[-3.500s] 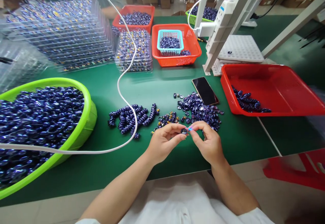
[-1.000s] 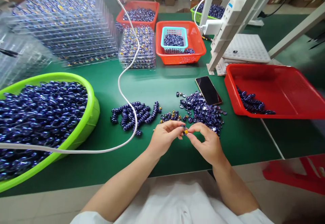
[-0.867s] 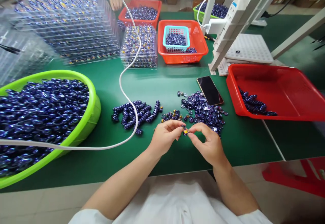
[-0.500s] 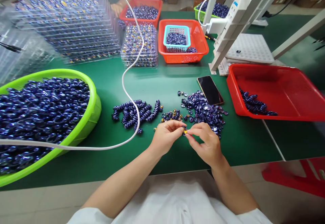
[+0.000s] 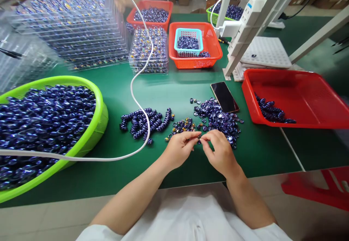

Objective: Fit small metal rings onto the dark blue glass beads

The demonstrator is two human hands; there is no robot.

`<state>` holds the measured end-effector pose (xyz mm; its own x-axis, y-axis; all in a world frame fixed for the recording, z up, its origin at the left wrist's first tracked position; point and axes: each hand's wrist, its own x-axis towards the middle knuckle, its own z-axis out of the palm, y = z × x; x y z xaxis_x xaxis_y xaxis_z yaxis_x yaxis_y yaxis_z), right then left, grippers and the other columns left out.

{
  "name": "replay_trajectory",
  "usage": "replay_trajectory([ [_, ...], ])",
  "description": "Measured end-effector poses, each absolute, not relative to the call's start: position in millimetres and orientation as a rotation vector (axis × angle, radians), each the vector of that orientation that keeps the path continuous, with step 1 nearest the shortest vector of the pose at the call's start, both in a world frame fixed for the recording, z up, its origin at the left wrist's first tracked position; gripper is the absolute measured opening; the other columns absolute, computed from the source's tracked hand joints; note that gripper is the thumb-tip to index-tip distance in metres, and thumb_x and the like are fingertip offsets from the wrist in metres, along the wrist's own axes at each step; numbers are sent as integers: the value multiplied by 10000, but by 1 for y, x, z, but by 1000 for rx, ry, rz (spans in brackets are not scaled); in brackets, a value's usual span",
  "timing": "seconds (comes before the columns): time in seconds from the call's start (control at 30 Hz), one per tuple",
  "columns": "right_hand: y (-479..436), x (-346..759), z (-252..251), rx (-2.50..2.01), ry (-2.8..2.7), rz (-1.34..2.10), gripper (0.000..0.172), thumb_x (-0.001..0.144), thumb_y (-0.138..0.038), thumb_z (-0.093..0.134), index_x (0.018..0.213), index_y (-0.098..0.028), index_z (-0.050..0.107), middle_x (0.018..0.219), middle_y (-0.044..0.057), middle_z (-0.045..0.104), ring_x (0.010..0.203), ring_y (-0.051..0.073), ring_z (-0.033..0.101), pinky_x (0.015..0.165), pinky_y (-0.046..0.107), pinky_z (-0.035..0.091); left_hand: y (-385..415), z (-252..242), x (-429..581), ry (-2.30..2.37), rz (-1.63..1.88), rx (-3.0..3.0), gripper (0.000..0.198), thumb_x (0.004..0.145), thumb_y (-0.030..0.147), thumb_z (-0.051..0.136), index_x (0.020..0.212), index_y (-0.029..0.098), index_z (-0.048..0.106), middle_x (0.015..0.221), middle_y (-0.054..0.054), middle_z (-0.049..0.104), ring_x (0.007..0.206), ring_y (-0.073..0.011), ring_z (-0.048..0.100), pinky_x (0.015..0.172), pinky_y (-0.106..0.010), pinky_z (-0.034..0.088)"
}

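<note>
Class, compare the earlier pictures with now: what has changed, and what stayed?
The right hand has edged left, closer to the left hand. The blue glow first seen between them is gone; the yellow bit seen later no longer shows clearly. Both pinch a small dark piece. The phone and green basket stayed put.

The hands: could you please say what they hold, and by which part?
A small dark piece, pinched by left hand and right hand; which part cannot be told.

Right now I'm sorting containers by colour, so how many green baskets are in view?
2. The big green basket is at front left; the smaller green basket is at the back, partly hidden by a white post. Others could be hidden.
</note>
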<state>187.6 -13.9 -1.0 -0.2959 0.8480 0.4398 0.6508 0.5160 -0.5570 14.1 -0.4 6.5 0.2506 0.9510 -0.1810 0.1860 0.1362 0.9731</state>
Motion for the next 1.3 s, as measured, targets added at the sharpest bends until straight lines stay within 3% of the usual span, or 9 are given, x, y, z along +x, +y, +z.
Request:
replay_trajectory([
  [0.17,-15,191,3,-1267,-1860,635,66,927,-179,576,872,-215,572,806,8,612,759,162,594,730,309,472,-2,3,14,1153,817,1414,274,843,271,648,1074,169,753,993,-85,773,820,-198,702,671,-285,575],
  [0.5,-17,194,8,-1367,-1620,1016,73,913,-265,627,855,-221,634,782,-19,648,734,137,608,713,258,487,1,12,15,1096,783,1151,219,779,299,721,935,157,781,763,-44,750,635,-125,614,590,-227,511],
  [0.6,-18,195,8,-1285,-1654,978,54,934,-229,594,950,-238,644,843,-13,650,773,134,613,732,260,494,3,13,14,1026,828,1025,200,760,295,730,888,147,771,724,-34,726,591,-104,572,541,-207,457],
  [0.73,-17,200,9,-1028,-1892,813,295,937,-115,543,1145,-301,640,969,17,605,869,144,605,781,293,504,6,13,12,985,853,903,179,756,285,726,854,136,743,654,-4,663,541,-81,525,525,-201,416],
  [0.83,-17,202,7,-936,-2111,584,395,914,-45,527,1154,-334,651,1004,33,567,853,145,582,767,320,499,6,11,12,963,850,847,164,764,269,706,845,129,728,641,2,637,541,-83,525,531,-207,413],
  [0.97,-17,199,7,-929,-2199,316,377,884,-28,558,1113,-308,665,981,42,589,829,153,584,748,339,497,5,11,12,961,863,800,172,756,258,709,860,122,724,715,-24,675,551,-86,539,534,-216,423],
  [1.3,-20,195,6,-978,-1907,434,352,848,-47,606,1116,-274,603,940,37,701,877,193,675,760,352,559,2,16,15,960,903,872,203,736,291,747,847,123,723,674,-6,656,536,-80,530,549,-217,423],
])
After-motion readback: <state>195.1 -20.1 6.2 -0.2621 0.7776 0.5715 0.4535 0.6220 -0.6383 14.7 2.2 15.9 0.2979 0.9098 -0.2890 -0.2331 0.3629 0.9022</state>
